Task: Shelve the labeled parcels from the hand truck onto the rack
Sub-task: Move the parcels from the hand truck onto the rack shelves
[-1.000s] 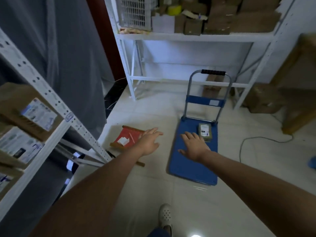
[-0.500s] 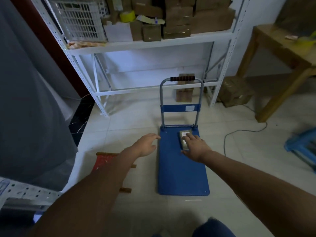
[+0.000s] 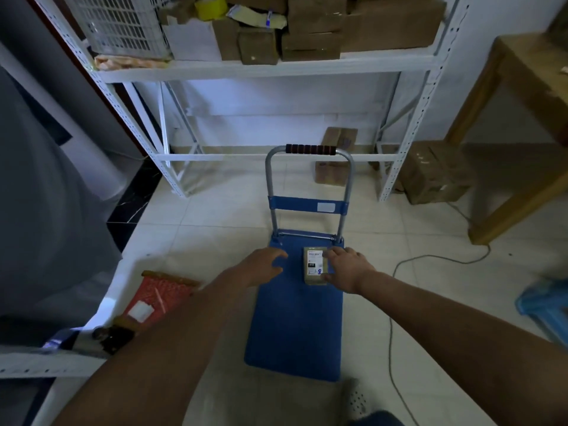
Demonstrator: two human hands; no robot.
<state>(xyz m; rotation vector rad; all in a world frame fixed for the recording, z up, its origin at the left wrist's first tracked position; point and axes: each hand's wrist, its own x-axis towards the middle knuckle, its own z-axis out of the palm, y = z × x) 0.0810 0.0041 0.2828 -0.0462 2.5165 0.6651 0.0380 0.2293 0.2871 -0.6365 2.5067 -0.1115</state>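
Observation:
A small brown parcel [image 3: 314,265] with a white label marked "8" lies flat on the blue hand truck deck [image 3: 293,327], close to the upright handle [image 3: 310,149]. My right hand [image 3: 345,269] is at the parcel's right edge, with fingers at its far corner and thumb at its near corner, gripping it. My left hand [image 3: 264,265] hovers over the deck just left of the parcel, fingers loosely bent and holding nothing. The white rack [image 3: 264,69] stands behind the truck, its shelf filled with cardboard boxes.
A white plastic crate [image 3: 123,23] and yellow tape roll [image 3: 210,7] sit on the shelf. A red packet [image 3: 156,299] lies on the floor at left. Boxes [image 3: 430,173] rest by a wooden table [image 3: 528,87]. A cable [image 3: 396,302] trails at right, beside a blue stool [image 3: 547,309].
The view has swung and moved closer to the hand truck. My right hand slid from on top of the parcel to its right edge, and my left hand came over the deck.

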